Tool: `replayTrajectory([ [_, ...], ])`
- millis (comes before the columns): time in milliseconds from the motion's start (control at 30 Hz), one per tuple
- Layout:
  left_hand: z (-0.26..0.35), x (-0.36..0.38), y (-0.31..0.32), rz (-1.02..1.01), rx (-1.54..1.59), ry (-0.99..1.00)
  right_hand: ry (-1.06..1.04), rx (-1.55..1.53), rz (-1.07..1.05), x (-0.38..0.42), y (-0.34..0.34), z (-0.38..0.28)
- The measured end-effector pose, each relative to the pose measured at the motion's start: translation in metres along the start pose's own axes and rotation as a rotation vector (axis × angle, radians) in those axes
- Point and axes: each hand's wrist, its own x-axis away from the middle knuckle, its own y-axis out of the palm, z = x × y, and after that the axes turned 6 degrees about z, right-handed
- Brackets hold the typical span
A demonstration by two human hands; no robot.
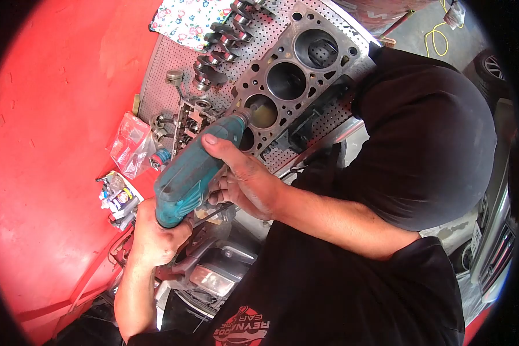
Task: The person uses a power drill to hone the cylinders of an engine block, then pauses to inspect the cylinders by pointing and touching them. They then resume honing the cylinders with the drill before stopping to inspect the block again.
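Head view looks down on both of my hands wrapped around a teal power drill (193, 170). My left hand (155, 233) is closed tight on the drill's rear grip, fingers curled under it. My right hand (242, 176) is closed over the top and side of the body, thumb lying along the housing toward the nose. The drill's tip points into the third bore of an engine block (288, 75), which lies on its side on a perforated metal worktop (173, 57). The block shows four round cylinder bores in a row; the one nearest the drill is partly hidden behind the tool's nose and my thumb.

Just left of the block, a crankshaft (222, 40) lies along the worktop, and beside the drill's nose sits a cluster of small metal engine parts (184, 118). A flowered cloth (187, 17) covers the worktop's far corner. A single piston (175, 78) stands near the worktop's left edge.

Off the worktop, on the red car panel (46, 144) that fills the left side, rest a clear plastic bag (130, 144) with small packaged items inside, not clear enough to name, and a small bundle of bottles and packets (118, 196). Below my arms an open engine bay (213, 271) with dusty parts shows. My black shirt (421, 138) blocks the right side.
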Motion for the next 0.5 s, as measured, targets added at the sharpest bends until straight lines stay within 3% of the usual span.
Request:
replayTrajectory([
  [500, 0.0052, -0.0023, 0.0003, -0.034, 0.009, -0.023, -0.018, -0.026, -0.021, -0.0021, -0.0029, 0.0051],
])
